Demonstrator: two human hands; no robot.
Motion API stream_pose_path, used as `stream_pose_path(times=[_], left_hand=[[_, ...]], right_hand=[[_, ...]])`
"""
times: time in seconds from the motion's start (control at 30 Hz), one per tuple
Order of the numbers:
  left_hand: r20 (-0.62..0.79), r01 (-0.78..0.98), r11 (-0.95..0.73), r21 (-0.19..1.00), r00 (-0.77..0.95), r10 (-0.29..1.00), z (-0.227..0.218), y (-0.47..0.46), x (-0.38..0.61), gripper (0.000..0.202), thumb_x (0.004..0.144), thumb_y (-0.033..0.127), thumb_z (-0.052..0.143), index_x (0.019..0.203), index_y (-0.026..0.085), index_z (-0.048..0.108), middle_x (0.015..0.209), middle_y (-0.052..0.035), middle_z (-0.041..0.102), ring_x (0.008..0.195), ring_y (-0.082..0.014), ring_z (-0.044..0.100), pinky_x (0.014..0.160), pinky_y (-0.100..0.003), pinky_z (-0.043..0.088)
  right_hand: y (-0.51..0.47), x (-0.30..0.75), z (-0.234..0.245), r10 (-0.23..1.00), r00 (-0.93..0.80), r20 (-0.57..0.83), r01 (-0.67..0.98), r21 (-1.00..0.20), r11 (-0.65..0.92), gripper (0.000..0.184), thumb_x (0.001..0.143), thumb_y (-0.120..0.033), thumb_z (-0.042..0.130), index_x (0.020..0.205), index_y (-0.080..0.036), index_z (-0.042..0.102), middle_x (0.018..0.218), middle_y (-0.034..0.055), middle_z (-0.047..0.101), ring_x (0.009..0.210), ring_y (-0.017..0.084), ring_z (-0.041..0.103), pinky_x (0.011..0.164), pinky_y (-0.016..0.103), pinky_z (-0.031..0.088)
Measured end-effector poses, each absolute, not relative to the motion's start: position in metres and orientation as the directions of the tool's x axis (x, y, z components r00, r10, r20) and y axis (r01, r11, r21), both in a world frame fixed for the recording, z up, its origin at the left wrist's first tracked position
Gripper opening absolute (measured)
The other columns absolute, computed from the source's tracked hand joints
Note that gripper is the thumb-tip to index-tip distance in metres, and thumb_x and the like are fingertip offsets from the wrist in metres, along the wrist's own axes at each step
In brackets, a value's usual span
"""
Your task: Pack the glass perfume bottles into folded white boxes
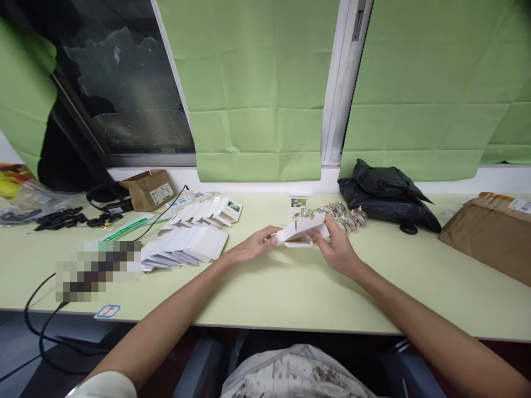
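Observation:
Between my two hands a small white cardboard box is held above the table, its end flaps standing open. My left hand pinches its left end between thumb and fingers. The right side of the box is gripped by my right hand, thumb in front and fingers behind. Just beyond the box stand several shiny ornament-like glass pieces with gold-coloured tops, partly hidden by my right hand. Behind them is an upright white box with a picture label.
Left of my hands lie rows of flat white boxes. Farther left are a black cable, a small brown carton and black straps. On the right sit black plastic bags and a large brown carton.

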State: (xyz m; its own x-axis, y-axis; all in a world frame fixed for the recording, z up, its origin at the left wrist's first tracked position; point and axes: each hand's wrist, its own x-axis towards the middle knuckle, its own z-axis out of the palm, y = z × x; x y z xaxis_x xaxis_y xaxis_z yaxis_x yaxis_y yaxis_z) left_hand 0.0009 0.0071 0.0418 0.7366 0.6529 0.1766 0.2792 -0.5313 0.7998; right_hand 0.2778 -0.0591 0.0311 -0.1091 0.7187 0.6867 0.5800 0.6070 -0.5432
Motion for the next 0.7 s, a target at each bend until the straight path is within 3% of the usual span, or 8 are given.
stream_pose_path(times=[0.07, 0.13, 0.3, 0.5, 0.7], left_hand=[[0.213, 0.296, -0.566, 0.770, 0.717, 0.664, 0.040, 0.003, 0.004, 0.084, 0.081, 0.071, 0.074, 0.147, 0.022, 0.055, 0.145, -0.0133, 0.058, 0.122, -0.0307, 0.058, 0.102, -0.038, 0.047], [0.247, 0.333, -0.592, 0.734, 0.682, 0.689, 0.039, -0.002, 0.009, 0.079, 0.080, 0.060, 0.080, 0.145, 0.024, 0.056, 0.142, -0.0117, 0.061, 0.118, -0.0290, 0.060, 0.099, -0.037, 0.048], [0.304, 0.394, -0.653, 0.646, 0.652, 0.694, 0.035, -0.007, 0.015, 0.044, 0.098, 0.043, 0.060, 0.136, 0.022, 0.062, 0.130, -0.0084, 0.068, 0.109, -0.0252, 0.063, 0.096, -0.036, 0.048], [0.355, 0.420, -0.701, 0.577, 0.644, 0.678, 0.031, -0.002, 0.013, 0.040, 0.098, 0.040, 0.059, 0.135, 0.023, 0.065, 0.130, -0.0085, 0.069, 0.119, -0.0282, 0.060, 0.102, -0.039, 0.047], [0.402, 0.401, -0.732, 0.551, 0.642, 0.653, 0.027, 0.001, 0.011, 0.042, 0.097, 0.035, 0.061, 0.138, 0.026, 0.064, 0.138, -0.0071, 0.067, 0.128, -0.0274, 0.058, 0.112, -0.042, 0.044]], right_hand=[[-0.057, 0.278, 0.031, 0.725, -0.097, 0.682, 0.573, -0.557, 0.601, 0.018, 0.103, -0.042, 0.055, 0.105, -0.024, 0.052, 0.090, 0.0042, 0.061, 0.080, 0.023, 0.058, 0.065, 0.035, 0.046], [-0.057, 0.278, 0.032, 0.724, -0.109, 0.681, 0.553, -0.564, 0.614, 0.017, 0.102, -0.041, 0.056, 0.104, -0.024, 0.054, 0.089, 0.0037, 0.062, 0.079, 0.022, 0.057, 0.066, 0.035, 0.046], [-0.059, 0.274, 0.035, 0.742, -0.167, 0.649, 0.479, -0.605, 0.636, 0.018, 0.099, -0.036, 0.061, 0.112, -0.023, 0.063, 0.094, 0.0038, 0.066, 0.076, 0.019, 0.058, 0.065, 0.032, 0.047], [-0.064, 0.274, 0.037, 0.761, -0.210, 0.613, 0.385, -0.664, 0.641, 0.025, 0.100, -0.040, 0.063, 0.118, -0.023, 0.065, 0.102, 0.0060, 0.069, 0.086, 0.020, 0.064, 0.072, 0.033, 0.053], [-0.066, 0.274, 0.043, 0.670, -0.250, 0.699, 0.408, -0.552, 0.727, 0.022, 0.105, -0.040, 0.055, 0.106, -0.024, 0.070, 0.112, 0.0082, 0.070, 0.100, 0.023, 0.065, 0.077, 0.035, 0.053]])
